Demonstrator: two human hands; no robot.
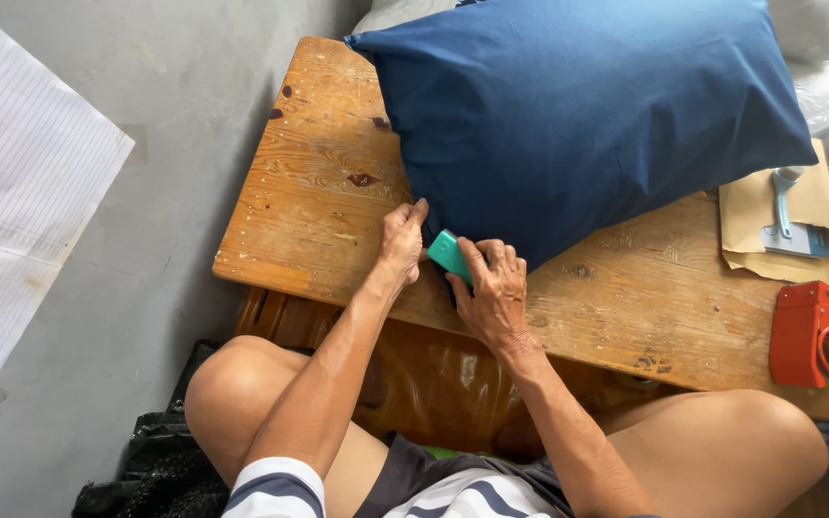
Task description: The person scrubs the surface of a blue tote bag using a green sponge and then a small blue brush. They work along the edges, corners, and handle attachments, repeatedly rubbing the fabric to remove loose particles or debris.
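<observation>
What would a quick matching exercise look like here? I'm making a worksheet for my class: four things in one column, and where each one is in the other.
Things:
1. blue pillow
2. small teal object
3. red tape dispenser
4. lined white sheet

Places:
A. on the grey floor, left of the table
B. at the table's right end
C. lying across the wooden table
D. in the right hand, at the pillow's edge

Pairs: 1-C, 2-D, 3-B, 4-A
</observation>
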